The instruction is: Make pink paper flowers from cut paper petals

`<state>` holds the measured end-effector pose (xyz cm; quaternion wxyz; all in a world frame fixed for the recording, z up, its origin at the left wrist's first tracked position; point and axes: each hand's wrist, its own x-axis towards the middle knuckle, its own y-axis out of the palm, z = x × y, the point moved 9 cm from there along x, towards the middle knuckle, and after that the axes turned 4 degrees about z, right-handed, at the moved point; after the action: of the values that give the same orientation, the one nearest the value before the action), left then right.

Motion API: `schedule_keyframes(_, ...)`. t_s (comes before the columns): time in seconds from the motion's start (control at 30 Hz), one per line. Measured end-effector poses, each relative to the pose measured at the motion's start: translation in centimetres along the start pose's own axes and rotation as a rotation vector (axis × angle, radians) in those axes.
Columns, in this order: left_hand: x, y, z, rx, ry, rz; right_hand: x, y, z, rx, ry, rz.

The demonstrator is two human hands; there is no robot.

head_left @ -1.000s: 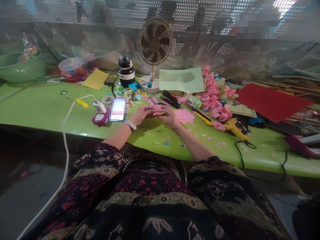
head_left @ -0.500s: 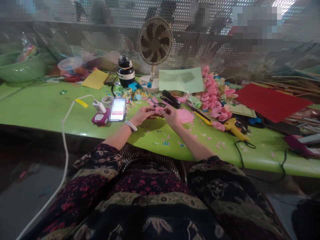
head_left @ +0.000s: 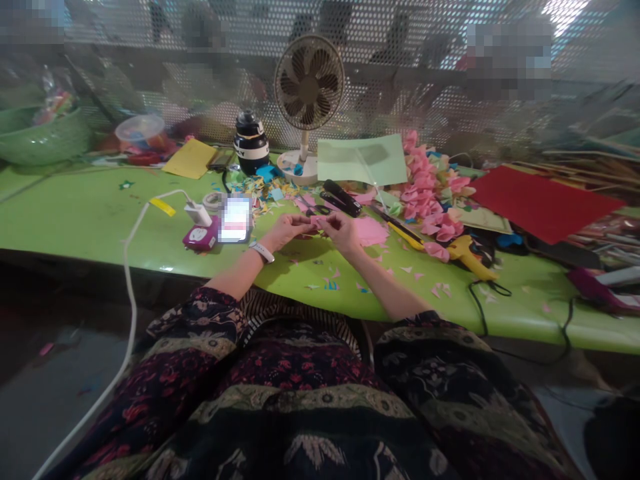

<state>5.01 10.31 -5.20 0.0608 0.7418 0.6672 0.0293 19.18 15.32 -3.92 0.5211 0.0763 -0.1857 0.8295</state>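
A small piece of pink paper [head_left: 316, 221] is pinched between my two hands, just above the green table [head_left: 320, 267]. My left hand [head_left: 287, 230] is closed on its left side, a white band on the wrist. My right hand [head_left: 342, 231] grips the other side with thumb and fingertips. The fingers partly cover the paper, so its exact shape is hard to make out. Right behind the hands lie scissors [head_left: 317, 209] and a black stapler [head_left: 341, 198]. A pile of pink paper [head_left: 373, 231] lies beside my right hand.
A phone [head_left: 235, 220] and a purple power socket [head_left: 201, 235] with a white cable lie left. A fan [head_left: 310, 87] and a black bottle [head_left: 251, 145] stand behind. To the right are a yellow cutter [head_left: 406, 237], a yellow glue gun [head_left: 473, 258] and pink paper flowers [head_left: 420, 187].
The pink paper has been turned or folded a little between my fingers, and less of its flat face shows. My hands have stayed in nearly the same place.
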Motion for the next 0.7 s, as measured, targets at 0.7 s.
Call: schedule_keyframes(0.7,0.2,-0.2,0.7,-0.072,-0.065,0.007,-0.6,1.6,0.0,-0.005,0.042,0.174)
